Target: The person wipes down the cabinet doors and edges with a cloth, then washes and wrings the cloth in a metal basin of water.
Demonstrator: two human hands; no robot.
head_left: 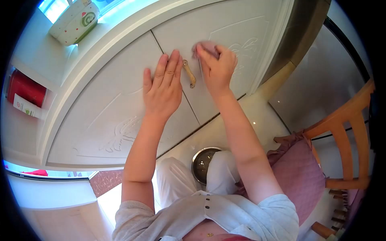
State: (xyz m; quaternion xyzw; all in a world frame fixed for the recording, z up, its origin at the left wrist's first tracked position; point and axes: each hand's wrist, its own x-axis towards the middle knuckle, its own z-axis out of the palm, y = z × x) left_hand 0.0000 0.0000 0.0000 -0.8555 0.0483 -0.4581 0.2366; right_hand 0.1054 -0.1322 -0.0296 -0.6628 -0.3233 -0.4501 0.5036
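Note:
My left hand (163,88) lies flat against the white cabinet door (100,104), fingers stretched out toward the seam between the two doors. In my right hand (219,70) is a pinkish cloth (207,47), pressed on the other white door (177,28) near its upper inner part. Part of the cloth is hidden under my fingers. Between my hands a gold-coloured handle (189,74) is fixed beside the seam; neither hand appears to be on it. Raised leaf-like patterns decorate both doors.
A metal bowl (196,166) stands on the floor by my knees. To the right is a wooden chair (341,124) with a pink quilted cushion (299,172). A patterned container (76,24) sits at upper left, above a shelf holding a red box (27,88) and a white tube (27,106).

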